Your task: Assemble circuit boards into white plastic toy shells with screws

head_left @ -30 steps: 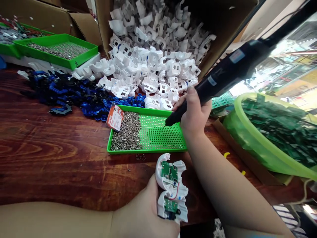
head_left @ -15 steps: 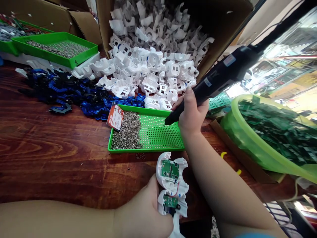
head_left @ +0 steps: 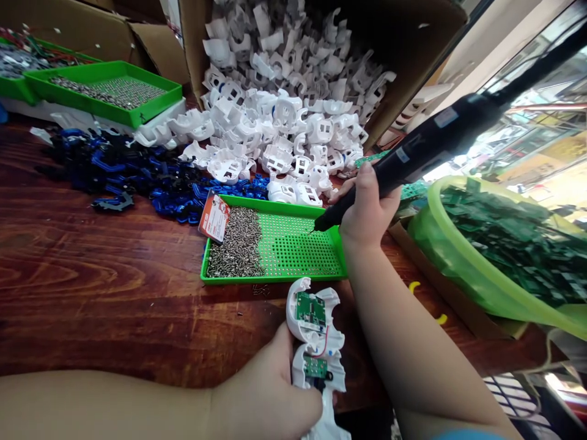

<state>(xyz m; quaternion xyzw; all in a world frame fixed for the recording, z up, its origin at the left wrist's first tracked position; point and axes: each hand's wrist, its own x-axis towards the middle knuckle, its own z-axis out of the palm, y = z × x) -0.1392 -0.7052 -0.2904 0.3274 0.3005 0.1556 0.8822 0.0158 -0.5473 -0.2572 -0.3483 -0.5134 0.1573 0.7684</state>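
My right hand [head_left: 369, 208] is wrapped round a black electric screwdriver [head_left: 426, 143], tilted with its bit pointing down and left over a green screw tray [head_left: 275, 280]. Small metal screws [head_left: 236, 244] are heaped in the tray's left part, and others stand in its grid of holes. Whether the bit carries a screw is too small to tell. Nearer to me, my left hand [head_left: 270, 385] is closed round a white plastic housing [head_left: 293, 311]. Inside the housing show two green circuit boards [head_left: 312, 308] and a thin red wire.
White plastic shells [head_left: 279, 122] spill from a cardboard box [head_left: 413, 79] at the back. Blue and black parts [head_left: 114, 165] lie left of them. A second green tray [head_left: 132, 115] stands back left. A yellow-green basin [head_left: 477, 269] of circuit boards is at right.
The electric screwdriver and my right hand have moved a little to the right over the tray. The housing in my left hand has shifted slightly left.
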